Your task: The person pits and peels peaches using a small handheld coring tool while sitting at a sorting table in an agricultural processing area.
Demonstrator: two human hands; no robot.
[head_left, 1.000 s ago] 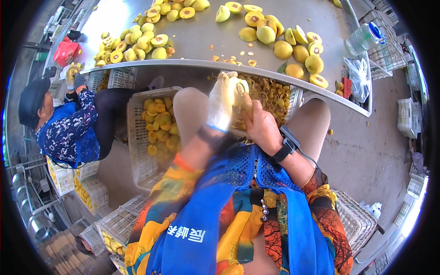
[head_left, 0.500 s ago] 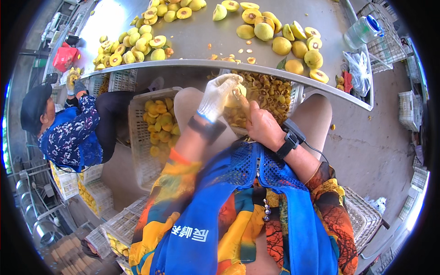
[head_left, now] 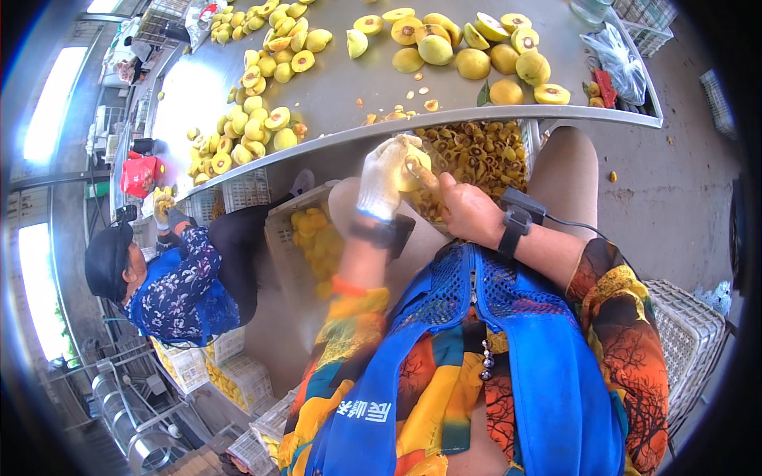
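My left hand (head_left: 379,182), in a white glove, holds a yellow peach half (head_left: 412,171) with its cut face toward my right hand. My bare right hand (head_left: 471,213) is closed around a small pitting tool with a wooden-looking handle (head_left: 429,183). The tool's tip meets the peach half and is hard to make out there. Both hands are above my lap, just short of the metal table (head_left: 333,89). Beneath them, a crate holds brown and yellow peach scraps (head_left: 476,155).
Cut peaches (head_left: 254,131) lie in heaps on the table, with more peaches (head_left: 508,59) farther right. A crate of peach halves (head_left: 311,242) stands left of my legs. A co-worker (head_left: 175,278) sits at the left. A plastic bag (head_left: 617,55) lies at the table's right end.
The whole view has swung leftward, so the table and co-worker appear farther right. My hands stay together at the peach half; the tool's metal end, seen earlier, is now less visible.
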